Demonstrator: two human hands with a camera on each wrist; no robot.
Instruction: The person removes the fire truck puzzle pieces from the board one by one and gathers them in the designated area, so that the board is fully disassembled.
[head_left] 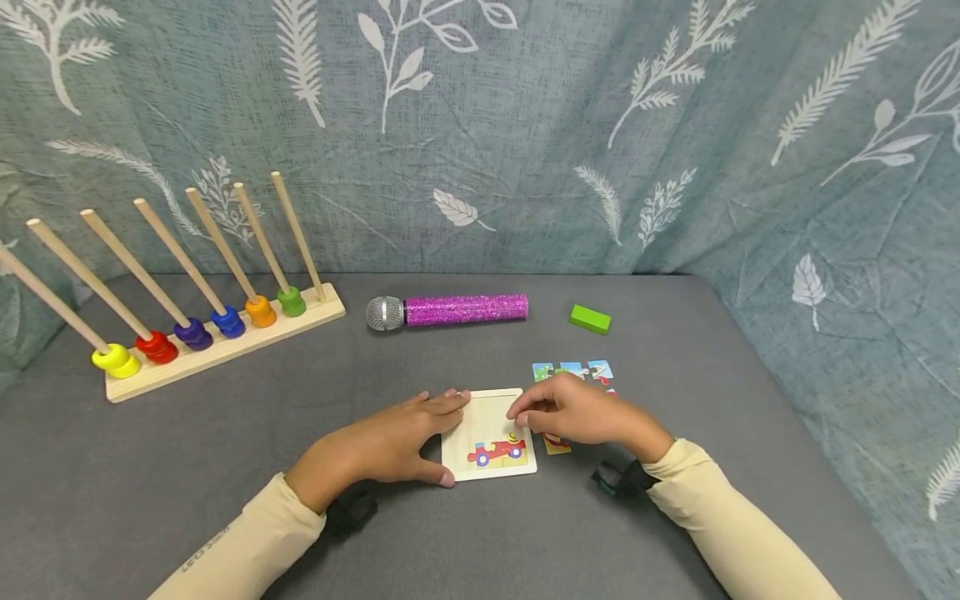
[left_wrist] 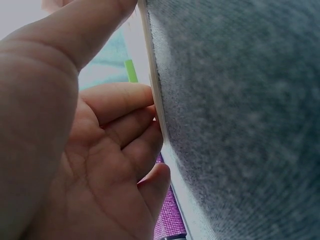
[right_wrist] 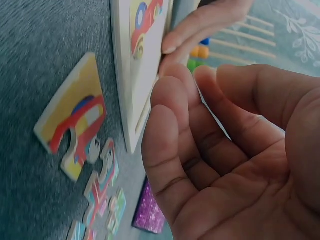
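A wooden puzzle tray (head_left: 480,417) lies on the table, with joined pieces showing a red car (head_left: 498,452) in its lower part. My left hand (head_left: 393,437) holds the tray's left side, its thumb at the lower corner and its fingers at the upper edge. Over the tray's right rim hovers my right hand (head_left: 573,408), fingers loosely bent and thumb tip close to the index finger. Nothing shows between those tips in the right wrist view. Several loose puzzle pieces (head_left: 600,369) lie right of the tray, partly hidden under that hand; one yellow-and-red piece (right_wrist: 82,117) is nearest.
Behind the tray lies a microphone (head_left: 450,310) with a glittery purple handle. A green block (head_left: 590,319) is at the back right. On the left stands a wooden peg rack (head_left: 225,348) with coloured rings. A patterned curtain (head_left: 525,167) hangs behind the table.
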